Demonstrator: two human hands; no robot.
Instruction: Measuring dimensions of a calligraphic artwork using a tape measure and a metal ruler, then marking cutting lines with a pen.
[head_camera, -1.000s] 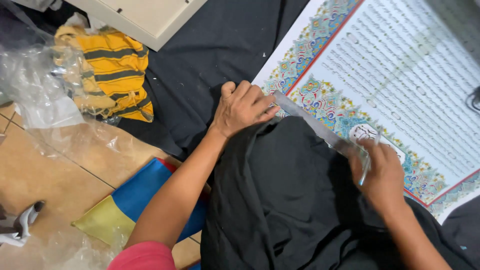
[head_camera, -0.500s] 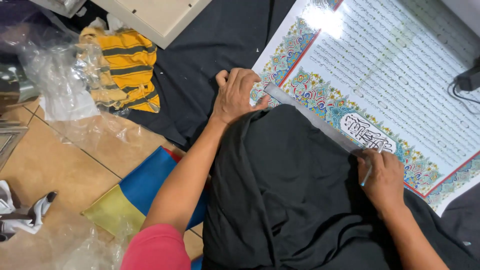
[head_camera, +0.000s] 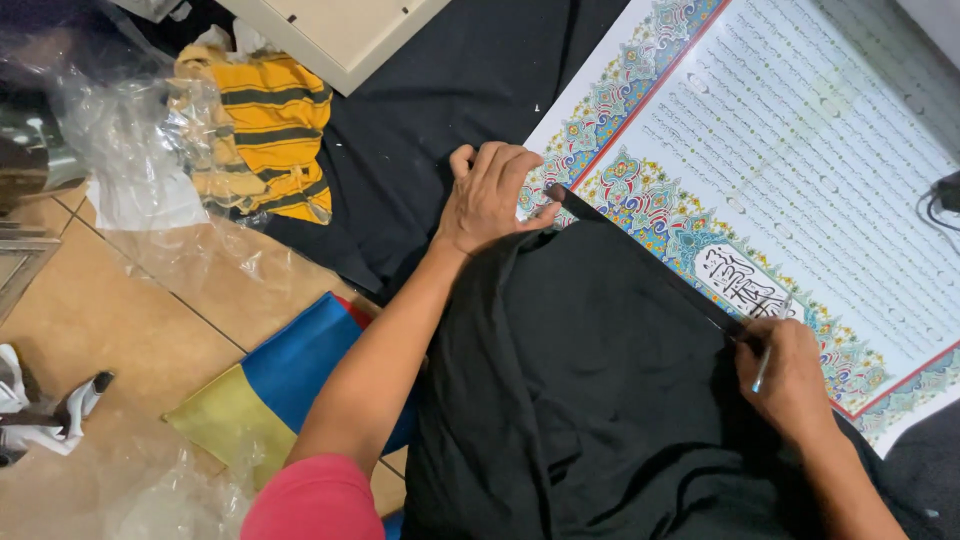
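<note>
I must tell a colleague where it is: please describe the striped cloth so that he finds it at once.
Start at the large ornamented sheet on the right, then cross the black cloth leftwards. The striped cloth lies crumpled beside clear plastic wrap; only it has yellow with dark stripes.

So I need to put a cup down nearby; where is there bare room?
Free: tan floor tiles between the crinkled plastic wrap and the blue-yellow cloth. Crowded: the decorated sheet, where the left hand presses a ruler and the right hand holds a pen.
</note>
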